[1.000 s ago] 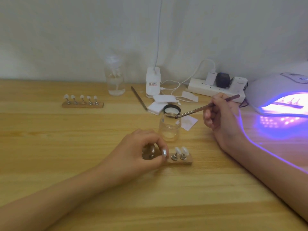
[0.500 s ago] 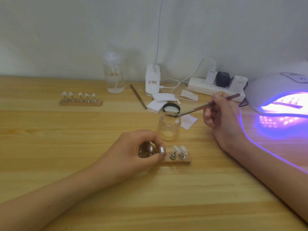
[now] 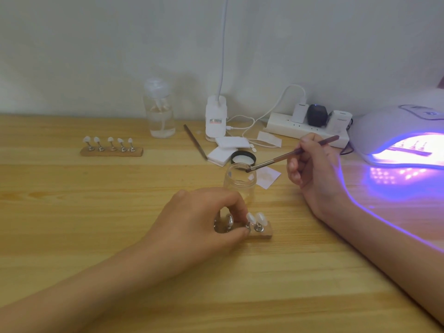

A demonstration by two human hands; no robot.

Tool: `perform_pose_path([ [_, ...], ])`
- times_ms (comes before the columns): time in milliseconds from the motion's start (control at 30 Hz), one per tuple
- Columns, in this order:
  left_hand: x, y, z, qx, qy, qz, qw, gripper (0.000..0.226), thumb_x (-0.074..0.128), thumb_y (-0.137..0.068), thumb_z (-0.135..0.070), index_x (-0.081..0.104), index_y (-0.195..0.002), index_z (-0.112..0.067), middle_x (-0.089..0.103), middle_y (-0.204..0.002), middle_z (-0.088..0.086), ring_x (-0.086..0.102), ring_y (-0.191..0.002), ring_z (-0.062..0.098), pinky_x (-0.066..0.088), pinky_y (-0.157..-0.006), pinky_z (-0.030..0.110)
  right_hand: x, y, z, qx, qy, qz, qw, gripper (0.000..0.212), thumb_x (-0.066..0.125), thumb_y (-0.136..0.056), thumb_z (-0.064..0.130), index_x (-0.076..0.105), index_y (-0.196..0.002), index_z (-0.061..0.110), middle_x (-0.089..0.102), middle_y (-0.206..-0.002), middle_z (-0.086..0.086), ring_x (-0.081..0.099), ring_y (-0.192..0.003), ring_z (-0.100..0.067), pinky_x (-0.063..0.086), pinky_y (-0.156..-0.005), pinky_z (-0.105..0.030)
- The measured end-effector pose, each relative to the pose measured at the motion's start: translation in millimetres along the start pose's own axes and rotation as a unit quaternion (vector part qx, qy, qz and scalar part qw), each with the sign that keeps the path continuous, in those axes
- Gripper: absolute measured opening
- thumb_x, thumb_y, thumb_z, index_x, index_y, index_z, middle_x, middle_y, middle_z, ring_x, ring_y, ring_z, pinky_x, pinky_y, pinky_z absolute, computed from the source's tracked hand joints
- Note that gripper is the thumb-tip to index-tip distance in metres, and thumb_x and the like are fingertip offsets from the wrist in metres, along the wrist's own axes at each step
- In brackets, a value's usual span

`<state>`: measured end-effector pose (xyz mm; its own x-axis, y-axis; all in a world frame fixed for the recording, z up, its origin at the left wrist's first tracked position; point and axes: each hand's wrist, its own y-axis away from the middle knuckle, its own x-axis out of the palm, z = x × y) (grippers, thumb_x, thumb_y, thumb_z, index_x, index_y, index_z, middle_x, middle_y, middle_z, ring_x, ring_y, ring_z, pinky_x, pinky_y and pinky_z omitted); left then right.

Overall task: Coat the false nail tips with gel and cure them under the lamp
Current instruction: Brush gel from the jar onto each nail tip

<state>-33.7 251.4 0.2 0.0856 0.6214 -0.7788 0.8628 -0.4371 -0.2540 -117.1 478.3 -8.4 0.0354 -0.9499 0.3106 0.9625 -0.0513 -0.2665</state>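
As we look down from the head: our wooden table (image 3: 72, 212) carries everything.
Left hand (image 3: 199, 224): we curl fingers and thumb round the left end of the near holder (image 3: 264, 234), near centre.
Nail tips (image 3: 260, 217): two white ones stand just right of those fingers.
Right hand (image 3: 312, 169): clamped pen-fashion on the brush (image 3: 283, 157).
Brush tip: at the open jar (image 3: 240, 186) rim; contact unclear.
Jar: just beyond the near holder, lid (image 3: 243, 158) behind.
Lamp (image 3: 394, 126): far right, glowing violet, another holder inside.
Far holder (image 3: 111, 151): far left, five tips.
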Motion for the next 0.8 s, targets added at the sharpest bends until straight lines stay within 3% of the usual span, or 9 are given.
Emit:
perform_pose_path([
  [200,2,-2,-7,0.029,-0.033,-0.016,0.999,0.012,0.069,-0.081,-0.041,0.058,-0.082,-0.038,0.056,-0.092,-0.039,0.057,-0.079,-0.005,0.036,-0.075,0.028,0,0,0,0.000,0.004,0.004,1.000,0.024,0.046,-0.099,0.020,0.048,-0.075,0.016,0.052,-0.051,-0.001,0.043,-0.040,-0.012,0.033,-0.039,-0.018],
  [300,2,1,-8,0.046,-0.066,-0.025,0.996,0.011,0.068,-0.085,-0.039,0.058,-0.085,-0.039,0.058,-0.092,-0.031,0.057,-0.082,-0.003,0.032,-0.087,0.027,0,0,0,0.001,0.003,0.002,1.000,0.026,0.046,-0.099,0.019,0.049,-0.074,0.017,0.052,-0.051,-0.001,0.043,-0.041,-0.012,0.034,-0.040,-0.017],
  [400,1,3,-12,0.088,-0.119,-0.050,0.988,0.006,0.059,-0.087,-0.039,0.061,-0.081,-0.038,0.060,-0.084,-0.026,0.053,-0.075,-0.004,0.033,-0.082,0.032,0,1,1,0.000,0.002,-0.005,1.000,0.026,0.045,-0.100,0.019,0.049,-0.074,0.017,0.051,-0.051,0.000,0.044,-0.042,-0.012,0.034,-0.039,-0.017],
  [500,-2,6,-13,0.133,-0.166,-0.078,0.974,0.013,0.052,-0.084,-0.039,0.064,-0.078,-0.038,0.064,-0.088,-0.025,0.056,-0.084,0.002,0.033,-0.082,0.035,1,2,3,-0.011,0.003,-0.022,1.000,0.027,0.045,-0.102,0.017,0.048,-0.076,0.016,0.051,-0.050,0.001,0.045,-0.041,-0.011,0.034,-0.038,-0.017],
  [633,-18,9,-17,0.146,-0.025,-0.100,0.984,0.003,0.063,-0.085,-0.040,0.062,-0.083,-0.038,0.068,-0.093,-0.026,0.061,-0.087,0.000,0.031,-0.088,0.024,5,5,7,-0.048,0.045,-0.009,0.998,0.031,0.046,-0.103,0.018,0.048,-0.072,0.020,0.052,-0.050,0.000,0.043,-0.040,-0.012,0.033,-0.038,-0.018],
  [700,-33,3,-16,0.118,0.074,-0.106,0.985,0.006,0.067,-0.084,-0.039,0.063,-0.084,-0.034,0.072,-0.094,-0.022,0.066,-0.079,0.004,0.037,-0.078,0.010,9,7,11,-0.082,0.084,0.025,0.993,0.030,0.049,-0.102,0.019,0.047,-0.072,0.021,0.053,-0.051,-0.002,0.044,-0.039,-0.015,0.034,-0.039,-0.020],
  [800,-49,-16,1,0.052,0.195,-0.103,0.974,0.016,0.076,-0.081,-0.038,0.066,-0.087,-0.027,0.075,-0.093,-0.010,0.065,-0.067,0.007,0.048,-0.060,0.020,22,8,19,-0.125,0.153,0.084,0.977,0.026,0.052,-0.101,0.017,0.047,-0.075,0.021,0.056,-0.052,-0.004,0.046,-0.038,-0.020,0.037,-0.040,-0.024],
])
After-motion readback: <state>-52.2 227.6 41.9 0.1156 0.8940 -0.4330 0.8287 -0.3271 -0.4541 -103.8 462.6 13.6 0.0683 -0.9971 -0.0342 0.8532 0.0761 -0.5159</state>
